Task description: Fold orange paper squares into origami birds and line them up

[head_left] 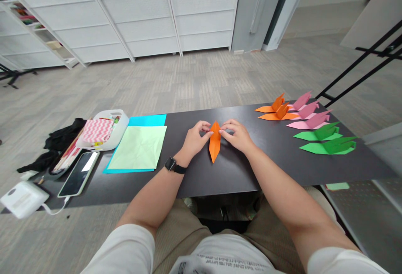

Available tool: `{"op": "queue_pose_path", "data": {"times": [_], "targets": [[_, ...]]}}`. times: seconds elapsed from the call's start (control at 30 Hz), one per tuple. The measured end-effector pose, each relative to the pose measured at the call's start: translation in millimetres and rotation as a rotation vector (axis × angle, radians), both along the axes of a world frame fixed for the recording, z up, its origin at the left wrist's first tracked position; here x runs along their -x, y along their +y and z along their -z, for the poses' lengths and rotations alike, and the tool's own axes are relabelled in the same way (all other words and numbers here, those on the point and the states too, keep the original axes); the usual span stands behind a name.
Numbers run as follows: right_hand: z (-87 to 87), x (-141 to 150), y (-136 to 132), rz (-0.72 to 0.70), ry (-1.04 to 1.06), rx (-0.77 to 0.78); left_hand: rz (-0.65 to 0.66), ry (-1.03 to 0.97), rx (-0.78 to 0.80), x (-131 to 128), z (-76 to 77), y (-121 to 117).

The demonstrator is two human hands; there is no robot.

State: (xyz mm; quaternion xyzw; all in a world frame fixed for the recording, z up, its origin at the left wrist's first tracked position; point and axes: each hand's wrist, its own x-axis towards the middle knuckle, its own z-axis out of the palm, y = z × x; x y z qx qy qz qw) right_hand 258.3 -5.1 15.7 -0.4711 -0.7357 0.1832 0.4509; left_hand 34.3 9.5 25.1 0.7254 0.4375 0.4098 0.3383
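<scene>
A folded orange origami paper [215, 143], long and narrow with pointed ends, lies on the dark table in front of me. My left hand [197, 137] pinches its left edge near the upper part, thumb and fingertips together. On the opposite edge, my right hand [237, 134] grips the paper at about the same height. The piece points away from me at one end and toward me at the other. Its underside is hidden.
Folded paper cranes in orange [274, 116], pink [310, 122] and green [331, 145] stand at the right. Pale green sheets [138, 147] lie over blue ones [147, 120] at the left, beside a white basket [121, 134], a phone [78, 174] and a white charger [24, 199].
</scene>
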Motion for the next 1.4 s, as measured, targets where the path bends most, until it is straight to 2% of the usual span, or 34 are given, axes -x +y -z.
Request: {"op": "queue_pose_path", "data": {"times": [0.27, 0.43, 0.93, 1.27, 1.4], "targets": [[-8.8, -1.5, -3.3, 0.071, 0.118, -0.058, 0.062, -0.011, 0.089, -1.1, -4.7, -3.7], [-9.0, 0.6, -6.5, 0.047, 0.152, -0.052, 0.093, 0.01, 0.1, -2.1, -4.3, -5.4], [-9.4, 0.7, -8.4, -0.016, 0.161, -0.049, 0.082, 0.059, 0.089, -0.4, -0.3, -3.1], [-9.7, 0.0, -8.2, -0.009, 0.123, -0.098, 0.104, -0.065, 0.183, -0.9, 6.8, 1.5], [-12.2, -1.9, -8.8, -0.015, 0.09, -0.073, 0.114, -0.08, 0.199, -0.5, 7.8, 2.3]]}}
